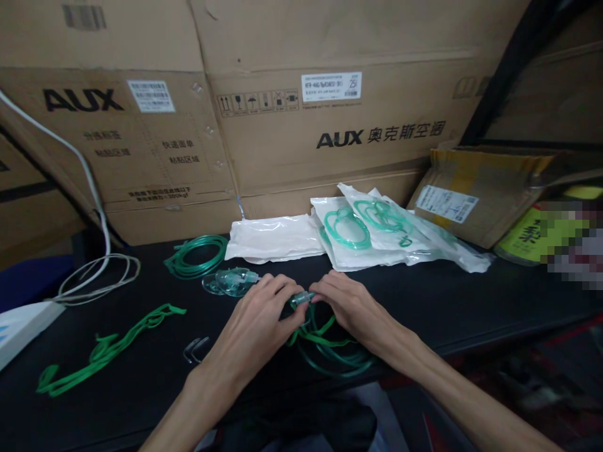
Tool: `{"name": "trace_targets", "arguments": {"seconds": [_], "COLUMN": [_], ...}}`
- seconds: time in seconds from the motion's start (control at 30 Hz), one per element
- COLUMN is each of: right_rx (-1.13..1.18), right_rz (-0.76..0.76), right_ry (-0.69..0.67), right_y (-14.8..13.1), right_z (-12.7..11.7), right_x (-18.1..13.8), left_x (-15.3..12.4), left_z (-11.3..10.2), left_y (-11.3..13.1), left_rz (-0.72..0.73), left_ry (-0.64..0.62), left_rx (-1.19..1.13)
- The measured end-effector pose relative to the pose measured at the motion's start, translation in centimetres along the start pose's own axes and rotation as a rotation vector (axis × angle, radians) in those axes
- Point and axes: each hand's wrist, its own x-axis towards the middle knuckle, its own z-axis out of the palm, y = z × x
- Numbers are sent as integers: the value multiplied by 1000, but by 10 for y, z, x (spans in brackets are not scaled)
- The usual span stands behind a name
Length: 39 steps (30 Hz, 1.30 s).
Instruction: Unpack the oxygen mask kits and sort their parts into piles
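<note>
My left hand (257,326) and my right hand (351,307) meet over the black table (471,301), each pinching an end of a small clear-green tube connector (302,297). Below them lies a coil of green tubing (334,355) with a green strap across it. A clear oxygen mask (229,280) rests just beyond my left hand. Another coil of green tubing (196,256) lies behind the mask.
Sealed white packets with green tubing (372,235) lie at the back, against large cardboard boxes (330,138). A loose green strap (108,348) and small clear clips (195,348) lie to the left. White cables (101,276) loop at far left. A torn box (475,188) stands right.
</note>
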Motion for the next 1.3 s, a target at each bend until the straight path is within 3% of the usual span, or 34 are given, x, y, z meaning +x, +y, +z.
{"name": "trace_targets", "arguments": {"seconds": [0.13, 0.37, 0.57, 0.63, 0.77, 0.9, 1.07, 1.3], "right_rx": [-55, -52, -13, -33, -61, -49, -29, -55], "right_rz": [-17, -85, 43, 66, 123, 138, 126, 106], "right_ry": [-42, -10, -67, -68, -19, -32, -38, -80], "right_y": [0, -6, -6, -5, -4, -3, 0, -1], "right_z": [1, -2, -4, -5, -8, -7, -3, -14], "right_x": [1, 8, 10, 9, 8, 8, 6, 7], "left_x": [-3, 7, 4, 1, -7, -24, -36, -21], "left_z": [-3, -27, -16, -19, -42, -54, -41, -30], "left_y": [0, -2, -8, -11, -19, -26, -26, -18], "left_rz": [20, -84, 86, 29, -220, -341, -372, -332], "left_ry": [42, -88, 47, 65, 69, 79, -13, -63], "left_rx": [103, -162, 27, -18, -117, -106, -65, 51]}}
